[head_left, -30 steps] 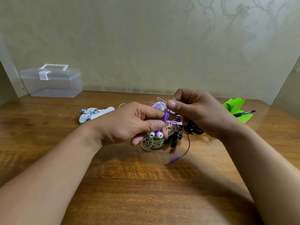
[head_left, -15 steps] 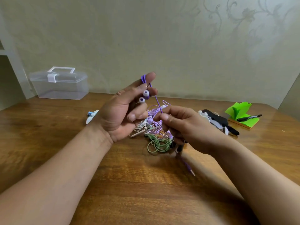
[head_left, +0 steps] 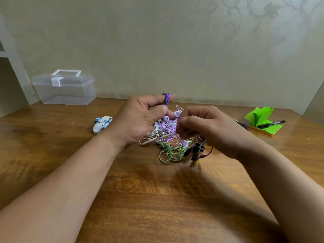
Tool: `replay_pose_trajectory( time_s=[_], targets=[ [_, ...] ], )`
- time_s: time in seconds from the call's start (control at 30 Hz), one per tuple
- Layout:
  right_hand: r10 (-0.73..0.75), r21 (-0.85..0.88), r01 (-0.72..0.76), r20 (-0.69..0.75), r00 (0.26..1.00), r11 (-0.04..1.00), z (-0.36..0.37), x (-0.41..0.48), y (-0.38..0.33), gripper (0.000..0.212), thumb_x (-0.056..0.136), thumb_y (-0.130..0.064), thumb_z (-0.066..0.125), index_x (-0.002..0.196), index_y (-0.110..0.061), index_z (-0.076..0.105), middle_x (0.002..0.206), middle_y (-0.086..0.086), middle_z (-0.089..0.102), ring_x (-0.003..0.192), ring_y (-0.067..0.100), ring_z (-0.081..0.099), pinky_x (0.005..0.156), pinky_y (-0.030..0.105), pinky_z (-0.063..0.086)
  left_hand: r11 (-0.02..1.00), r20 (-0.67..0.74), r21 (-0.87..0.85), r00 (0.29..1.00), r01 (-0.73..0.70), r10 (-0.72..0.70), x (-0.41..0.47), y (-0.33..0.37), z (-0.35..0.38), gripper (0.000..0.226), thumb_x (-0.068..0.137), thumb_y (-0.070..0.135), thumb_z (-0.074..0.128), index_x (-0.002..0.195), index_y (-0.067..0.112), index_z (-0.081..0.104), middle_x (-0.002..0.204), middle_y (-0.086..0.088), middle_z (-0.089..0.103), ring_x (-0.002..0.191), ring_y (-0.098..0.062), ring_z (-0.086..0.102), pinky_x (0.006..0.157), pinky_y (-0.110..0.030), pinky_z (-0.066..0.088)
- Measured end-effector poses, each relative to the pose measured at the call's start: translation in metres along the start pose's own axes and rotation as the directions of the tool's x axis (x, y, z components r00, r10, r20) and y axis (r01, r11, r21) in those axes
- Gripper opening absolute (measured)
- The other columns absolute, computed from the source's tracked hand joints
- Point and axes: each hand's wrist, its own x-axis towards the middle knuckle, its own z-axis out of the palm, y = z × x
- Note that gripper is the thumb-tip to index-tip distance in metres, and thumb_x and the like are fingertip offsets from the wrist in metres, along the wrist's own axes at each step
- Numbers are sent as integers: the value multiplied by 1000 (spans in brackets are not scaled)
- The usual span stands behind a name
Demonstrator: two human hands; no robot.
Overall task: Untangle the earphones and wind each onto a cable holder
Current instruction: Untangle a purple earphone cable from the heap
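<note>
Left hand (head_left: 140, 118) holds purple earphone cable (head_left: 166, 99) looped over forefinger; right hand (head_left: 201, 127) pinches same cable above tangled pile (head_left: 168, 142) on surface (head_left: 157, 199)

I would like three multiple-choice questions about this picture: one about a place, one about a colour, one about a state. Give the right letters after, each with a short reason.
1. Where does the black pen lie? A) on the green note pad B) in a cup C) on a chair
2. What colour is the cable wound round a finger of the left hand? A) green B) purple C) black
3. How is the clear box? A) lid off B) tipped over C) upright, lid shut
1 A, it rests across the pad; 2 B, purple loops circle the forefinger; 3 C, its latch is down.
</note>
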Motion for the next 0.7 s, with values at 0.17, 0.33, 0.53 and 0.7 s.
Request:
replay_pose_trajectory(
  time_s=[0.17, 0.33, 0.53, 0.7],
  targets=[
    [30, 40, -34, 77, 997, 999, -3, -2, 0, 15, 102, -19, 65, 98, -7, 73, 91, 12, 76, 77, 28, 72, 74, 38, 60, 987, 76, 155, 996, -53, 42, 0, -9, -1, 36, 99, 1, 61, 111, 31, 76, 106, -7, 79, 82, -3, 63, 85, -23, 55],
    [54, 34, -56, 62, 997, 998, -10, -4, -6, 22, 105, -22, 58, 93, -12, 74, 72, 9, 61, 58, 20, 59, 56, 31, 53, 987, 303, 144, 953, -73, 26, -5, -7, 5, 26, 105, 7, 57, 124, 13, 72, 97, 5, 79, 78, -1, 68, 76, -21, 54],
    [41, 88, -33, -93, 995, 996, -30, -3, -3, 27, 103, -25, 61, 84, -12, 74, 60, 2, 45, 61, 21, 54, 69, 32, 51, 991, 494, 133, 867, -8, -59, -9, -1, 2, 32, 108, 15, 49, 133, 20, 68, 99, -13, 71, 47, -15, 35, 45, -20, 34],
    [31, 103, -18, -129, 991, 995, -23, -2, -2, 26, 105, -26, 58, 88, -10, 69, 59, 5, 31, 51, 17, 27, 46, 26, 29, 999, 588, 27, 808, 26, -38, -11, 3, 4, 23, 106, 18, 52, 104, 17, 75, 95, -4, 71, 46, -12, 36, 46, -18, 33]
  ],
)
